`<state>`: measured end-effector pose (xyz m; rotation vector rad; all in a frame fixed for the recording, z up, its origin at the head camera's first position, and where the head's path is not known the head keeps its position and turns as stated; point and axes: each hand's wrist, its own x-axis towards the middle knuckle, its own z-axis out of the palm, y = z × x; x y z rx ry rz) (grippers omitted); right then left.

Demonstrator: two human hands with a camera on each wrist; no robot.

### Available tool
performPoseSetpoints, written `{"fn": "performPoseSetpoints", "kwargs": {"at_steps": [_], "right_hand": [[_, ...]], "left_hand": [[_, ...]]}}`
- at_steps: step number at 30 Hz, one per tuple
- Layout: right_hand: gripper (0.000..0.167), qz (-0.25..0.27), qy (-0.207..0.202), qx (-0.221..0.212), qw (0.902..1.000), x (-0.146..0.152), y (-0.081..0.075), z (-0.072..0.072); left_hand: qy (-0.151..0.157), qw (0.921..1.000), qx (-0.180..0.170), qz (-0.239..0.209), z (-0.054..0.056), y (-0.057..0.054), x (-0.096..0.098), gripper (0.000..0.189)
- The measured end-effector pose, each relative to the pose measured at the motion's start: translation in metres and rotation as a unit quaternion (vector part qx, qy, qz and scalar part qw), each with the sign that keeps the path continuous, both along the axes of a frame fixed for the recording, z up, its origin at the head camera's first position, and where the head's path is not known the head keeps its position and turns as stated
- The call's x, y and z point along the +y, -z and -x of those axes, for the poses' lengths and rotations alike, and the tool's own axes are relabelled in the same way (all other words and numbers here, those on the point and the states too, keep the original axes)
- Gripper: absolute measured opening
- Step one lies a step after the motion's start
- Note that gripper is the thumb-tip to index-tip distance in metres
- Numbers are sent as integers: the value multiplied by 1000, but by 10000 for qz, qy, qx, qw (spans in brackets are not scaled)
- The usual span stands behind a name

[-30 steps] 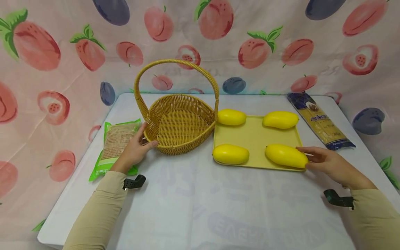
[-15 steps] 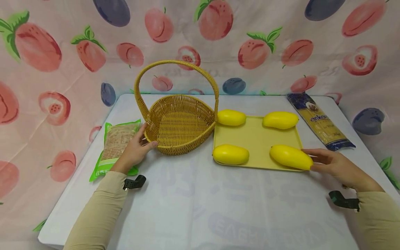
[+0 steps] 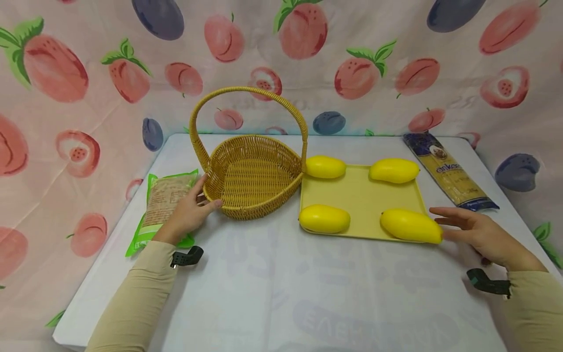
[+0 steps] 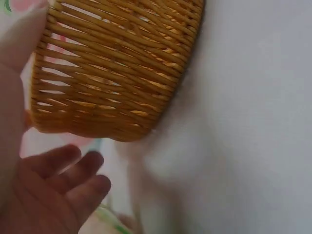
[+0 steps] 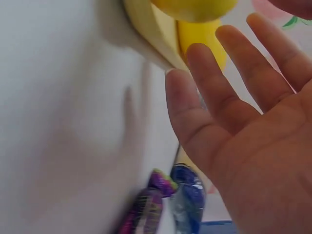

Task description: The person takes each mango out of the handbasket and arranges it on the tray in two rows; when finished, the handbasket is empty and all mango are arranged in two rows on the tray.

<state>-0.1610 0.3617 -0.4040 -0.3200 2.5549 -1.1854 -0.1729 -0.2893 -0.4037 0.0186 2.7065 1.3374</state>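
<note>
My left hand [image 3: 190,212] is at the left end of a wicker basket [image 3: 257,181] with a tall hoop handle. Its thumb lies by the rim and a finger reaches round the far side; in the left wrist view the other fingers [image 4: 80,170] are off the weave [image 4: 117,68]. My right hand [image 3: 479,234] has its fingers spread beside the right end of a yellow mango [image 3: 411,226]. That mango lies over the front right corner of a pale yellow tray [image 3: 360,195]. Three more mangoes, one of them front left [image 3: 324,218], lie at the tray's other corners.
A green-edged bag of brown food [image 3: 164,205] lies under my left forearm. A pasta packet [image 3: 450,171] with blue ends lies right of the tray. In the right wrist view, a purple shiny wrapper [image 5: 148,204] shows below the hand. A fruit-print cloth hangs behind the table.
The front right mango has shifted right and slightly toward me, past the tray's corner. My right hand has moved right, its fingers opening from the mango. The left hand and basket stay put.
</note>
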Motion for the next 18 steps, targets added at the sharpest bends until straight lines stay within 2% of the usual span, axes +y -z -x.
{"fn": "performPoseSetpoints", "kwargs": {"at_steps": [4, 7, 11, 15, 18], "right_hand": [[53, -54, 123, 350, 9993, 1, -8, 2], [52, -32, 212, 523, 9984, 0, -19, 8], [52, -85, 371, 737, 9966, -2, -38, 17], [54, -594, 515, 793, 9937, -10, -59, 27], [57, -942, 440, 786, 9915, -17, -74, 35]], "left_hand": [[80, 9954, 320, 903, -1, -17, 2, 93], [283, 9871, 741, 1392, 0, -34, 7, 89], [597, 9760, 1242, 1686, 5, -58, 16, 84], [777, 9697, 1385, 1855, 11, -80, 26, 82], [892, 9644, 1463, 2012, 18, -94, 33, 83]]}}
